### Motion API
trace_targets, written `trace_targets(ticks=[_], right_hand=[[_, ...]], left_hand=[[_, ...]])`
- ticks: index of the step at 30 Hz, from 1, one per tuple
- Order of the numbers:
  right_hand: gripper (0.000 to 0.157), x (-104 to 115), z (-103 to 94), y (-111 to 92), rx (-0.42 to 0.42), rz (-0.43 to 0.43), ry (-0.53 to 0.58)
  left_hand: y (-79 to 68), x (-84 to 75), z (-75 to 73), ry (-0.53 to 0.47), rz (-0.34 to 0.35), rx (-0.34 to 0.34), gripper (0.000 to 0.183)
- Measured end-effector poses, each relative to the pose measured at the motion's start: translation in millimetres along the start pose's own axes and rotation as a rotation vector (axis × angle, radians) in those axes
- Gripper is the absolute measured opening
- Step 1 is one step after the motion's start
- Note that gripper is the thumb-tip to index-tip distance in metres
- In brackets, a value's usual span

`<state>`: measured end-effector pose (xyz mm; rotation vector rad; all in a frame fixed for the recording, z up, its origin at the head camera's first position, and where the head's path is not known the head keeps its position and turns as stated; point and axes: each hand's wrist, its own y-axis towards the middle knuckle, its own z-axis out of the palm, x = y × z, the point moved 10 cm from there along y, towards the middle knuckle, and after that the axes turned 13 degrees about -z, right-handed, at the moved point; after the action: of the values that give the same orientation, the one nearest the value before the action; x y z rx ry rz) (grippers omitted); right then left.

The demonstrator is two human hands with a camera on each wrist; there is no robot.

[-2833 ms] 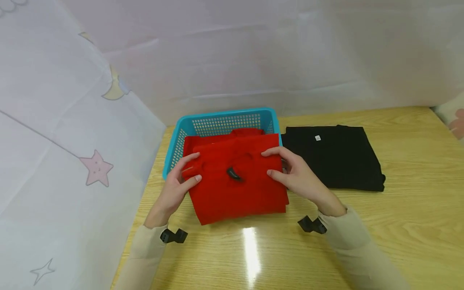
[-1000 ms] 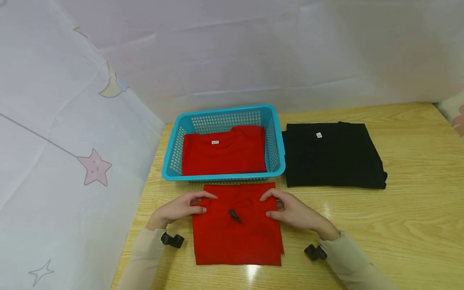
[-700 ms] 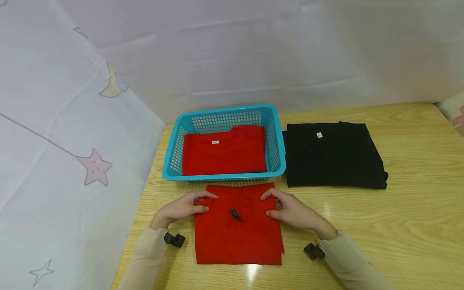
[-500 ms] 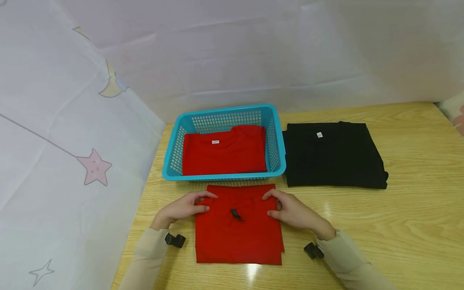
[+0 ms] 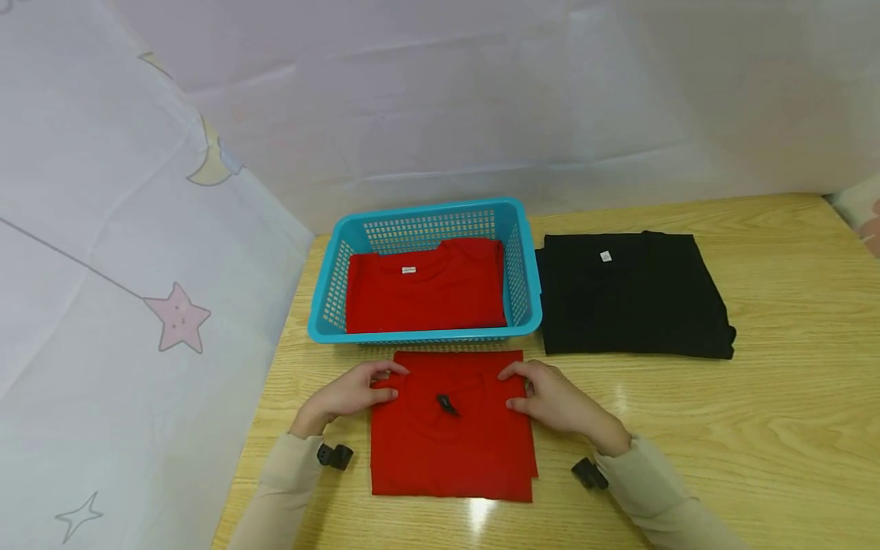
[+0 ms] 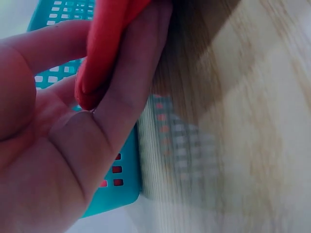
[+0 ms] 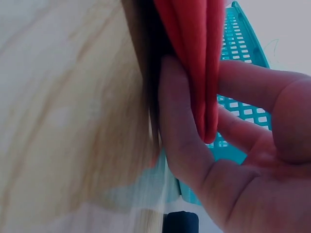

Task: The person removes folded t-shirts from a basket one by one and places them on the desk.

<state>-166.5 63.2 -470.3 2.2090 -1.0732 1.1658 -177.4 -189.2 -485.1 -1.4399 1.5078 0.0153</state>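
A folded red T-shirt point(image 5: 450, 451) with a dark neck label lies low over the table in front of the basket. My left hand point(image 5: 354, 389) grips its left edge, thumb and index finger on top. At the opposite edge my right hand point(image 5: 557, 397) holds the shirt the same way. Both wrist views show the folded red cloth point(image 6: 104, 53) between thumb and fingers, with other fingers point(image 7: 177, 107) tucked beneath it, close to the wood. Behind it, a second folded red T-shirt point(image 5: 426, 298) with a white label lies inside the blue plastic basket point(image 5: 422, 336).
A folded black T-shirt point(image 5: 632, 305) with a small white label lies right of the basket, against its side. The wooden table point(image 5: 791, 367) extends to the right. A pale patterned sheet point(image 5: 440, 114) hangs behind and along the left side.
Held in both hands, the red T-shirt has come out from above the basket toward me and down to the table, uncovering the shirt inside. Over the last half second it has barely shifted.
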Motion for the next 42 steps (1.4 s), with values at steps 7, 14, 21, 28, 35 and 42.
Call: trace_targets(ticks=[7, 14, 21, 28, 35, 42], right_hand=[[0.030, 5, -1.0, 1, -0.003, -0.013, -0.020], [0.030, 5, -0.9, -1, 0.006, 0.000, -0.043], [0.030, 5, -1.8, -2, 0.011, 0.006, -0.053], [0.030, 15, -13.2, -4, 0.083, -0.031, -0.135], [0.028, 46, -62.4, -9, 0.133, -0.106, -0.146], [0.021, 76, -105.8, 7, 0.003, -0.175, -0.129]], left_hand=[[0.5, -0.2, -0.1, 0.022, -0.005, -0.010, 0.034], [-0.2, -2.7, -0.6, 0.048, -0.003, -0.027, 0.033], [-2.0, -7.0, -1.5, 0.079, 0.002, -0.044, 0.032], [-22.7, -17.1, -15.5, 0.160, 0.082, -0.034, 0.035], [-63.0, -22.6, -41.5, 0.107, 0.111, 0.076, 0.036], [-75.5, -55.6, -90.8, -0.082, 0.188, -0.093, 0.034]])
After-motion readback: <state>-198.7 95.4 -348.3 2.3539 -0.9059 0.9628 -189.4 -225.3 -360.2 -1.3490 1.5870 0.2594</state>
